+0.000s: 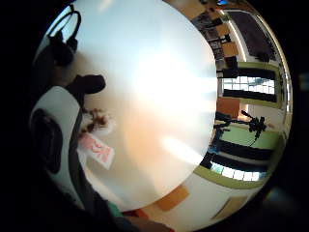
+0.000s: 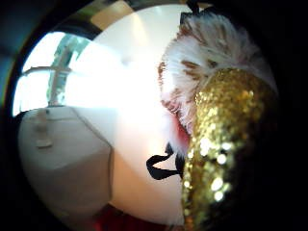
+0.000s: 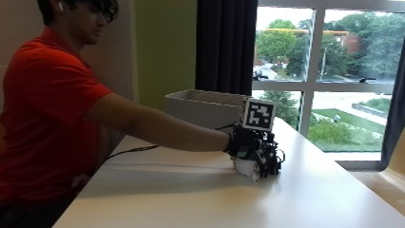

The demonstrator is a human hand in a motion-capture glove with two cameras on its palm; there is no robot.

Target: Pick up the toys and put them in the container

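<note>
Our gloved right hand is down on the white counter, fingers curled over a small plush toy, and we read that as a grasp, though the outside view hides most of the toy under the palm. From the thumb side we see it close up: shaggy white fur flecked with brown, and a gold sequinned part running lengthwise past the palm. A paper tag lies on the counter beside the fur in the little-finger view. So the toy sits on the counter right beneath the hand. The container, a pale open box, stands behind the hand, farther along the counter toward the window and near the person's outstretched arm. We judge the coming move to be a lift and a short carry back over that rim.
</note>
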